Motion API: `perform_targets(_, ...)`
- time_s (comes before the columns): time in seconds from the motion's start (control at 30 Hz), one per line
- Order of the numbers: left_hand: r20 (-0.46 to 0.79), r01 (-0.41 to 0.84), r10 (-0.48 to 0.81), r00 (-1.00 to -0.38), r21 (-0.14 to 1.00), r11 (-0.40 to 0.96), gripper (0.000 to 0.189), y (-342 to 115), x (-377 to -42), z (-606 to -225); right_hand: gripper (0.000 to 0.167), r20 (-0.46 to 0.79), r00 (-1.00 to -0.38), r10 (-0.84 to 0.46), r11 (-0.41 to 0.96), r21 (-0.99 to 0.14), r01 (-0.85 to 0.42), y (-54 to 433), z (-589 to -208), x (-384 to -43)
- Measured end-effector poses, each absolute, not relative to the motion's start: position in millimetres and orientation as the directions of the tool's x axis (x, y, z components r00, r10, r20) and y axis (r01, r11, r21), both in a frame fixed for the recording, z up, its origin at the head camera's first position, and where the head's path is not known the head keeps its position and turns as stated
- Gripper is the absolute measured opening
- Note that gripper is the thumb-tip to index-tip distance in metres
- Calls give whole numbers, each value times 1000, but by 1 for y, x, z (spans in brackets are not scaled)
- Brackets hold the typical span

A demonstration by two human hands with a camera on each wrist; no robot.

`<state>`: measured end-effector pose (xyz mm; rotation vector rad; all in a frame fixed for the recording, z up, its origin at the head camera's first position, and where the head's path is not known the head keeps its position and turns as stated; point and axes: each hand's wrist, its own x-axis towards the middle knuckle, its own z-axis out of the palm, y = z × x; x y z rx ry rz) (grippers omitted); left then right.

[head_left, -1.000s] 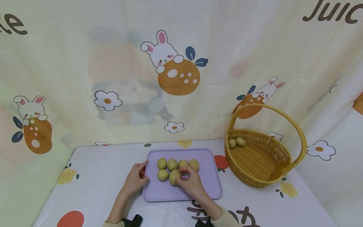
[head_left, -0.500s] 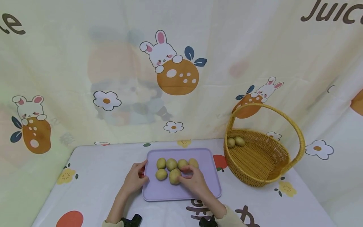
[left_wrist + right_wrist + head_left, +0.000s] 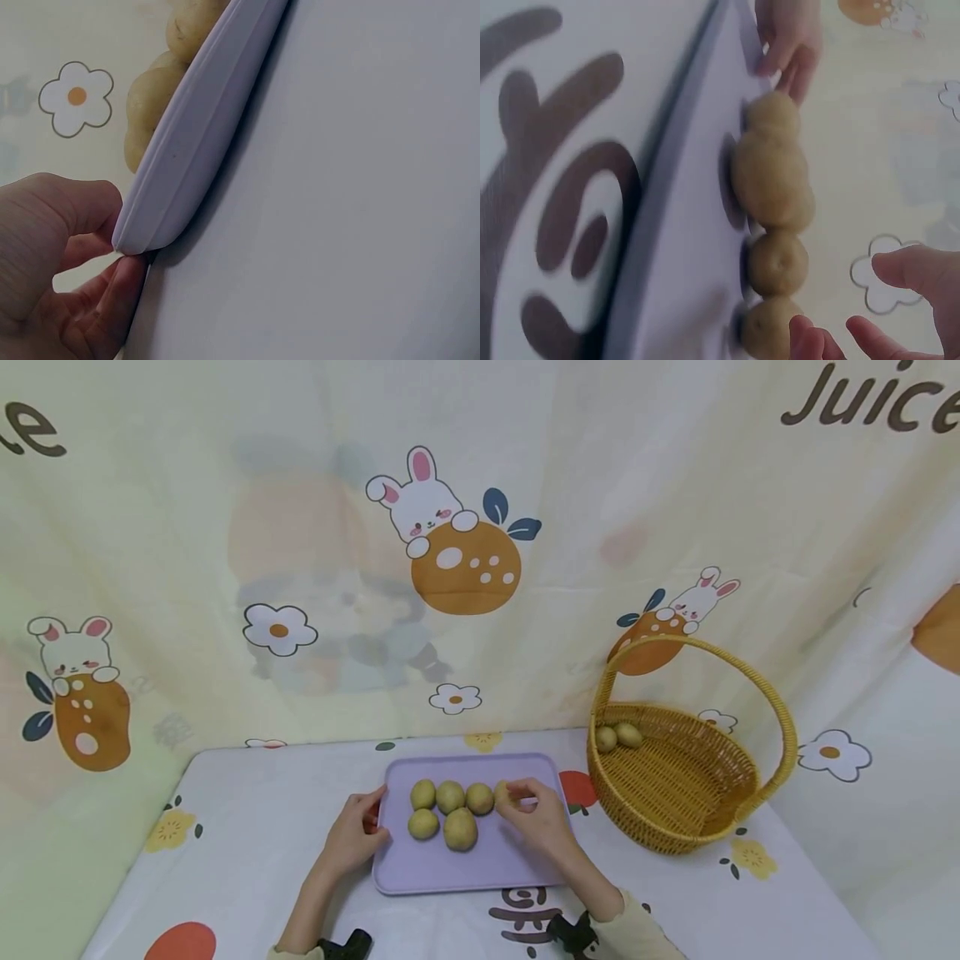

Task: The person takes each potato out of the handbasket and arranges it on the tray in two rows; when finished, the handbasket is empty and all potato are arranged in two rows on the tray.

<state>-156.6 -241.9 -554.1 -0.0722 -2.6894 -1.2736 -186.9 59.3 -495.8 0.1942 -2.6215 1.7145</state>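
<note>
Several potatoes lie in two rows on a lilac tray (image 3: pixel 420 878) in the head view. The largest potato (image 3: pixel 461 830) sits in the front row, beside a smaller one (image 3: pixel 423 824). My left hand (image 3: pixel 351 837) grips the tray's left edge; in the left wrist view, finger and thumb (image 3: pixel 90 210) meet at its rim. My right hand (image 3: pixel 546 823) is over the right part of the tray, at the rightmost potato of the back row (image 3: pixel 503 795), which it partly hides. The right wrist view shows its fingers spread, fingertips overlapping the near potato (image 3: pixel 767 328).
A yellow wicker basket (image 3: pixel 675 835) with a tall handle stands right of the tray, two potatoes (image 3: pixel 628 735) at its left end. A patterned cloth (image 3: pixel 262 827) covers the table, and a printed curtain (image 3: pixel 555 677) hangs behind.
My right hand has left the largest potato and moved right and back to the last potato of the back row. My left hand stays on the tray's edge.
</note>
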Motion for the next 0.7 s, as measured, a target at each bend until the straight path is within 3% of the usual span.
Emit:
perform_targets(0.5, 154, 103, -21, -988, 748, 655, 68, -243, -156, -555, 26, 126, -992, -26, 449, -885, -124, 92, -482, -210)
perform_targets(0.7, 146, 98, -20, -989, 753, 650, 68, -242, -156, -553, 28, 74, -997, -3, 421, -905, -68, 107, -469, -216)
